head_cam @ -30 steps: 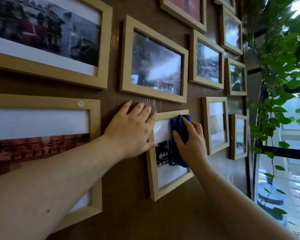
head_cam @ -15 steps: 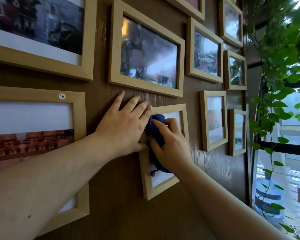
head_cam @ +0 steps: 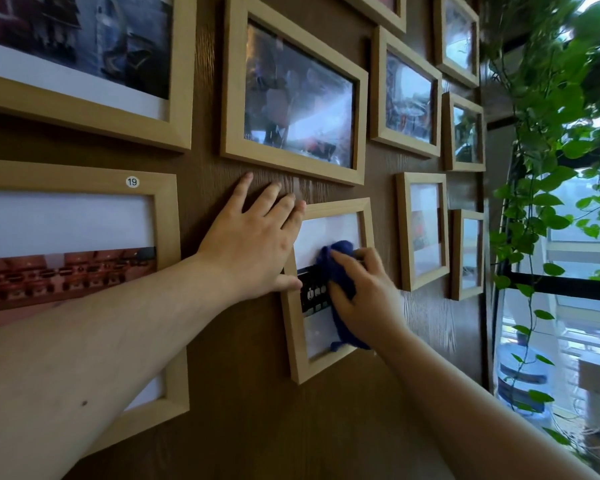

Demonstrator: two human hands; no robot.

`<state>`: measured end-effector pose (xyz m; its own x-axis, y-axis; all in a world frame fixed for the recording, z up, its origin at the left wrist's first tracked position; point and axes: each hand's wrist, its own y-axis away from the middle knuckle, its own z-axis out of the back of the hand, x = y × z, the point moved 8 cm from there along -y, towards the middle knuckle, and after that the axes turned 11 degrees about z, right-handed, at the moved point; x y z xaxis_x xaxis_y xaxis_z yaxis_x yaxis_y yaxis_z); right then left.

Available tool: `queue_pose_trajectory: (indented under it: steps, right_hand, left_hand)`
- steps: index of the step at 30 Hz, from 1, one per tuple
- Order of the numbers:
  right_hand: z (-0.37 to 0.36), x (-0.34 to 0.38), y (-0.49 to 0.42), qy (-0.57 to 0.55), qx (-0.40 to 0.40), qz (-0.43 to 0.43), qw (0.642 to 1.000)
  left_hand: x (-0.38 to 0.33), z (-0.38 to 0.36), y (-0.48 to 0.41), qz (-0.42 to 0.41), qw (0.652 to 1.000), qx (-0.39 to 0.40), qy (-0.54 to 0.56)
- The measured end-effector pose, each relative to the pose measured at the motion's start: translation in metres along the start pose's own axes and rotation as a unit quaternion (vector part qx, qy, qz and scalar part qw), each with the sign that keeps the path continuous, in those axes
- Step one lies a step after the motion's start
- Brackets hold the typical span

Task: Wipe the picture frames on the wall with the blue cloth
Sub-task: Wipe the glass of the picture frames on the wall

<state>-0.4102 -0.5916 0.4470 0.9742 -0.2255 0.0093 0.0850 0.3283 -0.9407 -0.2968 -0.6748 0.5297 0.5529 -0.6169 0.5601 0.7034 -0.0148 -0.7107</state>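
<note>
The right part of the small frame point(head_cam: 297, 344) at 6 o'clock is covered by the right hand point(head_cam: 368, 299) and the blue cloth point(head_cam: 338, 271). The frame numbered 19 point(head_cam: 167, 216) at 9 o'clock is cut by the left edge and partly hidden behind the left forearm. Photograph details are blurred by glare.

An indoor room: wooden picture frames point(head_cam: 293, 95) on brown wall point(head_cam: 257, 427), leafy plant point(head_cam: 551, 116) by window point(head_cam: 568, 306).

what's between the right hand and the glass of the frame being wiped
The blue cloth: in the head view the right hand presses it flat against the glass of the small frame, so no skin touches the glass there.
</note>
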Motion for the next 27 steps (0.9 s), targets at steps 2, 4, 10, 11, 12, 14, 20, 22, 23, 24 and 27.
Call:
queue_pose_trajectory:
  steps: [2,4,10,11,12,14,20,22,23,24,27]
  right_hand:
    - [-0.007,0.026,0.004,-0.014,0.030,0.068,0.997]
    - [-0.008,0.029,0.008,-0.009,0.044,0.096,0.994]
    - [0.002,-0.038,0.024,0.032,0.010,-0.083,0.996]
    - [0.000,-0.041,0.027,0.030,0.014,-0.097,0.995]
    - [-0.002,-0.041,0.030,0.023,0.017,-0.101,0.994]
    - [-0.008,-0.032,0.035,-0.013,0.028,-0.099,0.995]
    - [-0.026,0.025,0.050,-0.064,0.115,0.045,0.990]
    - [-0.023,0.016,0.055,-0.037,0.120,0.045,0.991]
    - [-0.021,0.006,0.058,-0.012,0.119,0.034,0.992]
    - [-0.018,-0.008,0.062,0.011,0.117,0.009,0.993]
    - [-0.010,-0.046,0.073,0.069,0.128,-0.085,0.986]
  left_hand:
    - [0.000,0.000,0.000,0.001,1.000,0.000,0.002]
    - [-0.001,0.001,0.000,0.002,1.000,0.000,0.001]
    - [0.000,0.000,0.000,0.003,1.000,0.004,0.001]
    - [0.000,0.000,0.000,0.003,1.000,0.005,-0.001]
    - [-0.001,0.000,0.000,0.003,1.000,0.006,-0.002]
    - [-0.001,0.001,0.000,0.005,1.000,0.006,-0.002]
    - [-0.001,0.000,0.000,0.009,1.000,0.002,-0.004]
    - [-0.001,0.000,0.000,0.011,1.000,-0.002,-0.002]
    - [-0.001,0.000,0.000,0.012,1.000,-0.003,-0.002]
    - [-0.001,0.000,0.000,0.012,1.000,-0.002,-0.002]
    - [-0.001,-0.001,0.000,0.012,1.000,-0.001,-0.001]
